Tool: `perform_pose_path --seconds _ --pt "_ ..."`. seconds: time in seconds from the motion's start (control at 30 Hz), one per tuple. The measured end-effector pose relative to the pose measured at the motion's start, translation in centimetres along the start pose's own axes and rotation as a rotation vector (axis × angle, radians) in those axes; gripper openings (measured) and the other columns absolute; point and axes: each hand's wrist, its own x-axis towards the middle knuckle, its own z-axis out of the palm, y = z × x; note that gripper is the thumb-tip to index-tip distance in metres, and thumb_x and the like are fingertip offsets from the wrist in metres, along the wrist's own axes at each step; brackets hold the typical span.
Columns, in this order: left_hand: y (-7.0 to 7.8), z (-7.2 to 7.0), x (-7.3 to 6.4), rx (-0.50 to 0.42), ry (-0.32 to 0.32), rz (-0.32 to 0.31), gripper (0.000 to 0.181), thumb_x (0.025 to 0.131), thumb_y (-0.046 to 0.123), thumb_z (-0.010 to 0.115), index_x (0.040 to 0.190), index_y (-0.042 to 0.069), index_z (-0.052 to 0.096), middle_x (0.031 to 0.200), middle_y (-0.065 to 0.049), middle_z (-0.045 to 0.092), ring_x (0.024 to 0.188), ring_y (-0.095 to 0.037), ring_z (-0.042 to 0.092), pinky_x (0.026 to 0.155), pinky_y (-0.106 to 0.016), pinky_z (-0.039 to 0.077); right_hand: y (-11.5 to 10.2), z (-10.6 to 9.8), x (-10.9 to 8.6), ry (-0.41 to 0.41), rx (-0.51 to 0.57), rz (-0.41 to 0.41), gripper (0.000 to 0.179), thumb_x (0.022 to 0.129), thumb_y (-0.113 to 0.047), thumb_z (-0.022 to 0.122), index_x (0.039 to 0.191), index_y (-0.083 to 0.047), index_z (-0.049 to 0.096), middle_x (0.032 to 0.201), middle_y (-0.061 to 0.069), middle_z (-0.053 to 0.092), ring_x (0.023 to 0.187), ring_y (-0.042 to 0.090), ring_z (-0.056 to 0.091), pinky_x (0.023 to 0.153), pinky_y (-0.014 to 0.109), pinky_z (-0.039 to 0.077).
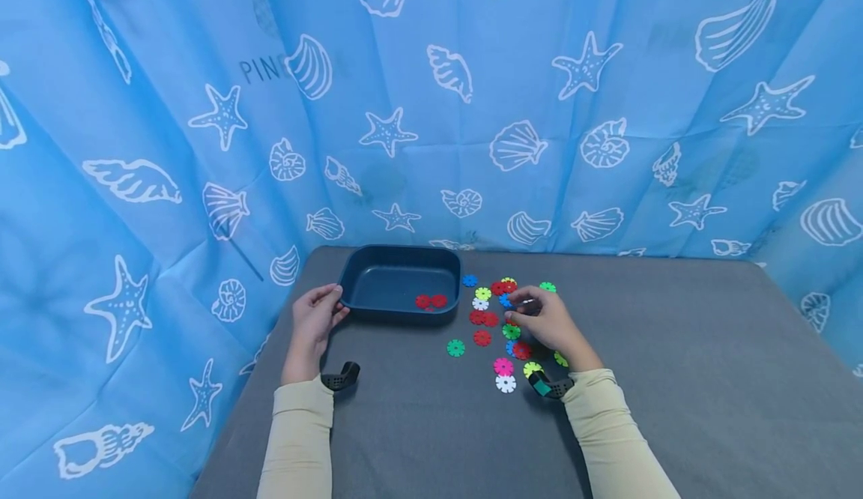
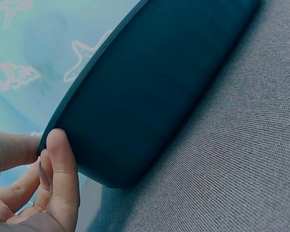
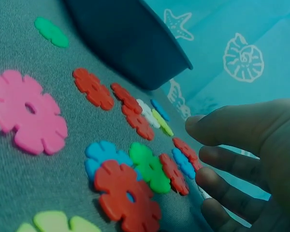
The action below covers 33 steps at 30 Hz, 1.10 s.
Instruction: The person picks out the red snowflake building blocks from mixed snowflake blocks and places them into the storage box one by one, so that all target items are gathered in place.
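My left hand pinches the rim of a dark blue rectangular tub at its near left corner. In the left wrist view, thumb and fingers meet over that rim, with the tub's outer wall beside them. A few red flower-shaped discs lie inside the tub. My right hand hovers above the scattered discs, fingers bent loosely and apart. Nothing shows between thumb and fingers in the right wrist view. Closest to it are a green disc, a blue disc and red ones.
Right of the tub lie several loose discs, among them a pink disc, a white disc and a teal-green disc. Some overlap. A grey cloth covers the table. Behind it hangs a blue shell-print curtain.
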Motion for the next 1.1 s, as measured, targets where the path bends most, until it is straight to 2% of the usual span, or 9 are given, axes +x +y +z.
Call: perform_pose_path --seconds 0.27,0.57,0.9,1.1 --pt "0.0 0.1 0.0 0.000 0.005 0.008 0.046 0.107 0.032 0.066 0.143 0.004 0.059 0.127 -0.012 0.060 0.098 -0.015 0.061 0.086 -0.022 0.064 0.4 0.0 0.0 -0.017 -0.017 0.005 0.034 0.099 -0.012 0.077 0.128 0.001 0.067 0.127 0.021 0.068 0.112 0.034 0.067 0.094 0.046 0.062" --pt "-0.1 0.1 0.1 0.006 0.011 0.008 0.045 0.107 0.032 0.066 0.142 0.005 0.060 0.130 -0.013 0.059 0.099 -0.016 0.061 0.087 -0.022 0.064 0.9 0.1 0.2 -0.029 -0.053 0.008 0.033 0.098 -0.010 0.077 0.128 0.000 0.069 0.125 0.020 0.069 0.110 0.033 0.066 0.092 0.043 0.061" --pt "-0.2 0.0 0.1 0.008 0.008 -0.001 0.044 0.107 0.032 0.065 0.142 0.006 0.060 0.132 -0.013 0.058 0.102 -0.017 0.060 0.088 -0.023 0.064 1.3 0.3 0.2 -0.031 -0.099 -0.006 0.027 0.097 -0.006 0.075 0.124 -0.002 0.071 0.124 0.019 0.071 0.111 0.034 0.066 0.097 0.052 0.059" --pt "-0.1 0.0 0.0 0.011 0.005 -0.001 0.044 0.108 0.032 0.065 0.143 0.006 0.060 0.132 -0.014 0.059 0.102 -0.017 0.061 0.088 -0.023 0.064 1.2 0.4 0.3 -0.026 -0.111 0.006 0.028 0.097 -0.008 0.076 0.124 -0.002 0.071 0.122 0.018 0.071 0.110 0.033 0.066 0.098 0.053 0.059"
